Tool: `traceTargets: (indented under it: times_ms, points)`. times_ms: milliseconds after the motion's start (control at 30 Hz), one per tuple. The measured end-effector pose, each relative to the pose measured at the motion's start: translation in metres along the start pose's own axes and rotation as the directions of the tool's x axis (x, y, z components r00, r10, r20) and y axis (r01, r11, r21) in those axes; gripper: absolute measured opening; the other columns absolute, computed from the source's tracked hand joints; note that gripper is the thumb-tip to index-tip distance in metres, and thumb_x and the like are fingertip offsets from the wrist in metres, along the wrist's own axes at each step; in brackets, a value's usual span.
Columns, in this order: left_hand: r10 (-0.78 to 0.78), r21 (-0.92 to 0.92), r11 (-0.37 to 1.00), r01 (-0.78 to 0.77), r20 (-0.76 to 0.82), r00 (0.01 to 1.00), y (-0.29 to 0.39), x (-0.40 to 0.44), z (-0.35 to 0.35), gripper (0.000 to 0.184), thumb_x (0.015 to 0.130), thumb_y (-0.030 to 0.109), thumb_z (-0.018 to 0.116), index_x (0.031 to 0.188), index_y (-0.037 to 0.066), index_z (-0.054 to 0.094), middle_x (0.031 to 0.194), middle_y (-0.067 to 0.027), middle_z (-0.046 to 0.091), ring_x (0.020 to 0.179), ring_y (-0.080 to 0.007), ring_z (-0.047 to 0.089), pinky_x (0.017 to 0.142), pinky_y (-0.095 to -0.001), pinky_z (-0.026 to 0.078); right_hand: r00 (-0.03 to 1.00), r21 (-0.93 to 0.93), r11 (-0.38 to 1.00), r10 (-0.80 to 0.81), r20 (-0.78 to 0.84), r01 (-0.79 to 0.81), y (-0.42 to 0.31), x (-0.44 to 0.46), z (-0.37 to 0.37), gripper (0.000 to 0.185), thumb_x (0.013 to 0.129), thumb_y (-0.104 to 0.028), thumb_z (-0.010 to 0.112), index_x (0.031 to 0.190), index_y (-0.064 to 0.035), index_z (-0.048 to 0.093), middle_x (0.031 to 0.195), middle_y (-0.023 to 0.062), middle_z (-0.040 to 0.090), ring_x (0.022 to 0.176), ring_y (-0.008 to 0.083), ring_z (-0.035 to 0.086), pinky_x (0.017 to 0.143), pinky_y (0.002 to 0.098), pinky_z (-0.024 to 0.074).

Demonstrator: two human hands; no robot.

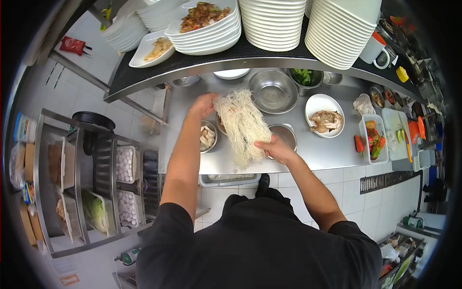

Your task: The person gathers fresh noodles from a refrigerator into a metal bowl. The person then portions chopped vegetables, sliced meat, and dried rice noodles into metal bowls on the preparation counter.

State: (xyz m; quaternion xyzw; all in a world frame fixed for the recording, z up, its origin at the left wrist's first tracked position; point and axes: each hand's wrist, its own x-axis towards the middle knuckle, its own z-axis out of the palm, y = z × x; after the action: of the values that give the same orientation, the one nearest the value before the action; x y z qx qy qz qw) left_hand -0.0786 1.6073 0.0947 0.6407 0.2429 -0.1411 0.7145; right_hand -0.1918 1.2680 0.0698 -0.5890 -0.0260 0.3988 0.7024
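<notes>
A large bundle of dry, pale rice noodles [243, 127] is held up over the steel counter [185, 159]. My left hand [205, 106] grips its upper left end, the fingers partly hidden behind the strands. At the lower right edge, my right hand [278, 149] pinches the bundle with the thumb on top. Partly covered by the right hand is a steel bowl [288, 136]. Beside my left forearm sits a small bowl of pale, whitish pieces [207, 137]. Behind the noodles stands a wide steel bowl [274, 91].
Stacks of white bowls [270, 24] and a mug [374, 50] stand on the raised shelf [192, 67]. To the right are a plate with cooked meat [325, 115], a basket of peppers [374, 139] and a cutting board [395, 135]. A rack [101, 192] stands at left.
</notes>
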Motion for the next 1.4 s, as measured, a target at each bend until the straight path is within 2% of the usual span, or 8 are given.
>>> traceTargets:
  times_ms: [300,500,733,933,1033,1200,1267,1400]
  points:
    - [-0.055,-0.036,0.998,0.058,0.088,0.995,-0.019,0.082,-0.051,0.027,0.099,0.027,0.056,0.117,0.008,0.062,0.107,-0.0058,0.067,0.091,-0.0189,0.066,0.079,-0.0338,0.057,0.998,0.068,0.996,0.055,-0.038,-0.052,-0.017,0.042,0.022,0.039,0.091,-0.017,0.076,0.125,-0.0028,0.063,0.108,0.0027,0.07,0.087,0.0088,0.066,0.067,0.0228,0.0514]
    - [-0.076,-0.041,0.996,0.083,0.147,0.986,-0.02,0.106,-0.058,0.025,0.1,0.023,0.057,0.117,0.005,0.059,0.109,-0.0073,0.064,0.092,-0.0195,0.068,0.082,-0.0344,0.059,0.937,0.049,0.982,0.186,-0.295,-0.18,-0.047,0.037,0.063,0.044,0.09,-0.017,0.077,0.127,-0.0026,0.06,0.116,0.0057,0.069,0.098,0.013,0.067,0.078,0.0273,0.0558]
    - [-0.154,0.055,0.988,0.146,0.203,0.967,-0.041,0.119,-0.059,0.032,0.101,0.029,0.053,0.126,0.01,0.056,0.111,-0.0064,0.065,0.098,-0.02,0.064,0.081,-0.0357,0.057,0.925,0.145,0.985,0.137,-0.355,-0.091,-0.004,0.051,0.054,0.055,0.088,-0.025,0.08,0.131,0.0005,0.055,0.117,0.0063,0.068,0.101,0.0133,0.065,0.081,0.0288,0.055]
    - [-0.179,0.023,0.984,0.179,0.267,0.947,-0.043,0.12,-0.081,0.073,0.095,0.05,0.061,0.146,0.003,0.037,0.135,-0.0203,0.051,0.11,-0.0304,0.061,0.091,-0.041,0.056,0.865,0.033,0.987,0.152,-0.477,-0.155,-0.004,0.042,0.071,0.062,0.091,-0.043,0.074,0.129,0.0018,0.056,0.115,0.0097,0.066,0.099,0.0142,0.065,0.082,0.03,0.0571]
    - [-0.237,-0.074,0.965,0.251,0.16,0.958,-0.031,0.118,-0.093,0.097,0.085,0.061,0.069,0.148,-0.001,0.029,0.138,-0.0231,0.048,0.114,-0.0363,0.06,0.097,-0.0477,0.054,0.842,0.052,0.987,0.155,-0.516,-0.151,0.004,0.035,0.073,0.066,0.091,-0.049,0.071,0.13,0.0021,0.056,0.115,0.0127,0.065,0.096,0.0164,0.066,0.081,0.0309,0.0585]
    - [-0.186,-0.569,0.787,0.239,0.151,0.971,-0.026,0.149,-0.137,0.117,0.081,0.064,0.072,0.153,-0.006,0.011,0.146,-0.0278,0.037,0.129,-0.0424,0.048,0.101,-0.0524,0.051,0.826,0.119,0.989,0.139,-0.547,-0.088,0.021,0.015,0.084,0.075,0.091,-0.055,0.069,0.135,0.0029,0.051,0.114,0.0169,0.063,0.094,0.023,0.068,0.082,0.0339,0.06]
    - [-0.101,-0.73,0.65,0.21,0.191,0.976,-0.04,0.197,-0.167,0.105,0.088,0.055,0.069,0.156,0.0,0.01,0.144,-0.0265,0.037,0.132,-0.0411,0.044,0.1,-0.0529,0.052,0.804,0.118,0.99,0.127,-0.581,-0.071,0.032,0.009,0.087,0.078,0.09,-0.057,0.069,0.137,0.0024,0.049,0.112,0.0187,0.063,0.096,0.0253,0.068,0.082,0.0344,0.0604]
    - [0.236,-0.54,0.825,-0.166,0.061,0.97,-0.048,0.247,-0.197,0.033,0.097,0.012,0.055,0.124,-0.005,0.058,0.122,-0.0193,0.062,0.113,-0.0302,0.061,0.094,-0.0414,0.06,0.8,0.119,0.99,0.136,-0.585,-0.081,0.035,-0.013,0.091,0.076,0.09,-0.058,0.067,0.131,0.0049,0.052,0.112,0.0192,0.063,0.095,0.0237,0.069,0.083,0.0335,0.0601]
